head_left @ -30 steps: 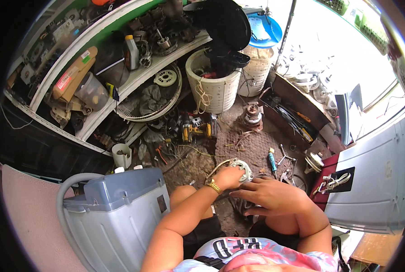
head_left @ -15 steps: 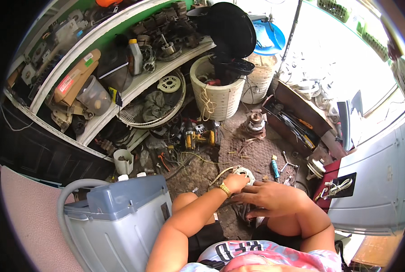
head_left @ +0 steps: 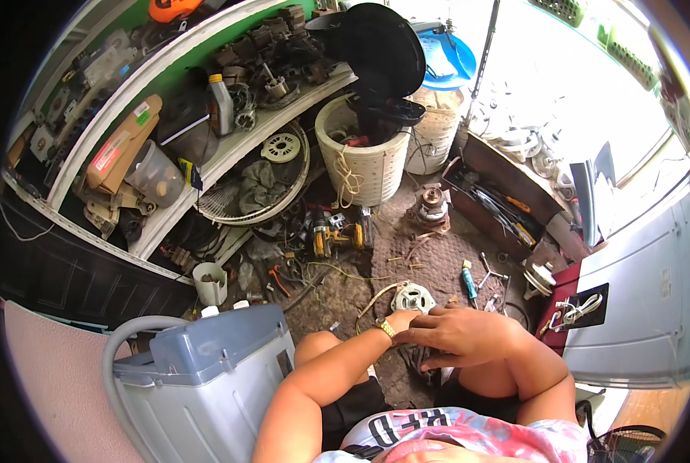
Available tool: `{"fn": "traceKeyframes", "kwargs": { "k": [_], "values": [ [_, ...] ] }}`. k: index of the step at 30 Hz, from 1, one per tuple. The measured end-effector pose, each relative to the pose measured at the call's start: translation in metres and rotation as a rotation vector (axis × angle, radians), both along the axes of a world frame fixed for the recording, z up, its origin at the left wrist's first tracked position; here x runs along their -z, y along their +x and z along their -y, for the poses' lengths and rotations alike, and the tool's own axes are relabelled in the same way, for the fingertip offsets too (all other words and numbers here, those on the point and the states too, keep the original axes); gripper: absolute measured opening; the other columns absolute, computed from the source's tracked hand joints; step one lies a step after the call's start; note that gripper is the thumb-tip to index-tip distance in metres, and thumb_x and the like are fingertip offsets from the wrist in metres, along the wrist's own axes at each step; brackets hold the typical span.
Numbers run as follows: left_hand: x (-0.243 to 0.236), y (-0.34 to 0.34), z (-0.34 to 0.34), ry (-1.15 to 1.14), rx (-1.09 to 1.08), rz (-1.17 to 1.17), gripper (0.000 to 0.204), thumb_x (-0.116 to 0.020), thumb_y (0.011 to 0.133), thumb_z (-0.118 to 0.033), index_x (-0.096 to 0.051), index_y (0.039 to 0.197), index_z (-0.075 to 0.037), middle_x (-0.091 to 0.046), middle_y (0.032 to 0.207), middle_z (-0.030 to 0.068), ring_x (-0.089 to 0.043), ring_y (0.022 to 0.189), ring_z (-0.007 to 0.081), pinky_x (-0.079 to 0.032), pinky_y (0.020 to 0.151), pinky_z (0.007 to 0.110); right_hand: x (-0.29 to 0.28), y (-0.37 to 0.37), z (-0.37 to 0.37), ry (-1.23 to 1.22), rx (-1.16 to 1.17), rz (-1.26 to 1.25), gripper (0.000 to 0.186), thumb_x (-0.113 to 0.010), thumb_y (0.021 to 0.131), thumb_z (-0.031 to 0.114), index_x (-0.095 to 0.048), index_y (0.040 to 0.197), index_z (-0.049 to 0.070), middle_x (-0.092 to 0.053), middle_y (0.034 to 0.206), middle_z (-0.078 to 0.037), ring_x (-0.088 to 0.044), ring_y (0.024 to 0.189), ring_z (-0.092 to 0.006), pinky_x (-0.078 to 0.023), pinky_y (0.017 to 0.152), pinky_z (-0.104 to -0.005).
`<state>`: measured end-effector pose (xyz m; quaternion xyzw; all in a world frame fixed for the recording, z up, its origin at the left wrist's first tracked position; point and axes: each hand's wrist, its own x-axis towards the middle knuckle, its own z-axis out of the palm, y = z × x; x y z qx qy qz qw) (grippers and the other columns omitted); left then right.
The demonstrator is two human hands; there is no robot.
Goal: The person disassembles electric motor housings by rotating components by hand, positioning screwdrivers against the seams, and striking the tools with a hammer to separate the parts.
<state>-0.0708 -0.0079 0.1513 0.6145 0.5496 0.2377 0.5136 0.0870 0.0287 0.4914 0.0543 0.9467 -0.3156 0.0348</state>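
Note:
A pale round slotted housing point(head_left: 413, 295) with a cord lies on the floor just beyond my hands. My left hand point(head_left: 403, 320), below a gold watch band, is against its near side, its fingers hidden under my right hand point(head_left: 472, 333). My right hand's outer fingers stretch across the left, while its index bends inward; whatever it pinches is hidden. A blue-handled tool point(head_left: 468, 282) and a small cross-shaped metal tool point(head_left: 494, 274) lie to the right. A worn motor point(head_left: 431, 204) stands farther forward.
A grey machine point(head_left: 206, 393) flanks me on the left, a large panel point(head_left: 638, 301) on the right. Ahead are crowded shelves point(head_left: 252, 123), a pale bucket point(head_left: 360, 166), yellow-black drills point(head_left: 329, 231), and a tool box point(head_left: 499, 208) with tools inside.
My left hand has drawn slightly back from the slotted housing, showing more of its top. My right hand stays over it, shifted slightly. The whole view has shifted a little.

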Motion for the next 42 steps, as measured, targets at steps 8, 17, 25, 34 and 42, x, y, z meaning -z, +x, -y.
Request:
{"fn": "traceKeyframes", "kwargs": {
  "k": [8, 17, 25, 34, 42],
  "values": [
    [0.007, -0.018, -0.017, 0.124, 0.387, -0.343, 0.040, -0.065, 0.090, -0.040, -0.066, 0.104, -0.003, -0.072, 0.106, 0.0225, -0.069, 0.104, 0.0404, -0.054, 0.087, 0.047, -0.003, -0.003, 0.004, -0.028, -0.026, -0.065, 0.061, -0.068, 0.095, 0.035, -0.050, 0.144, 0.005, -0.063, 0.120, -0.020, -0.064, 0.104, -0.0418, -0.053, 0.089, -0.0507],
    [-0.040, 0.000, -0.017, 0.016, 0.490, -0.391, 0.034, -0.061, 0.092, -0.037, -0.072, 0.102, -0.006, -0.073, 0.106, 0.0205, -0.071, 0.101, 0.0373, -0.057, 0.082, 0.048, -0.013, 0.007, 0.004, -0.006, 0.005, 0.010, 0.060, -0.068, 0.094, 0.034, -0.050, 0.143, 0.004, -0.063, 0.119, -0.020, -0.064, 0.105, -0.0413, -0.054, 0.089, -0.0504],
    [-0.045, 0.001, -0.021, -0.016, 0.526, -0.297, 0.033, -0.053, 0.097, -0.034, -0.071, 0.108, -0.008, -0.073, 0.108, 0.0202, -0.071, 0.102, 0.0389, -0.057, 0.084, 0.049, -0.008, 0.012, 0.003, -0.002, 0.017, -0.015, 0.061, -0.068, 0.093, 0.035, -0.051, 0.143, 0.005, -0.063, 0.121, -0.018, -0.062, 0.110, -0.0394, -0.054, 0.090, -0.0497],
    [-0.042, -0.003, -0.018, -0.017, 0.549, -0.274, 0.033, -0.056, 0.096, -0.035, -0.068, 0.110, -0.008, -0.068, 0.115, 0.0211, -0.068, 0.106, 0.0417, -0.054, 0.090, 0.051, -0.007, 0.015, 0.004, 0.007, 0.010, -0.032, 0.062, -0.069, 0.092, 0.034, -0.050, 0.144, 0.007, -0.062, 0.124, -0.017, -0.062, 0.110, -0.0396, -0.053, 0.091, -0.0503],
    [-0.027, 0.000, -0.021, 0.134, 0.639, -0.413, 0.032, -0.067, 0.089, -0.030, -0.065, 0.111, -0.007, -0.067, 0.114, 0.0214, -0.068, 0.107, 0.0414, -0.055, 0.089, 0.050, -0.010, 0.016, 0.003, 0.007, 0.017, -0.023, 0.065, -0.071, 0.090, 0.031, -0.049, 0.146, 0.007, -0.061, 0.126, -0.016, -0.061, 0.112, -0.0398, -0.053, 0.092, -0.0503]
  ]
}}
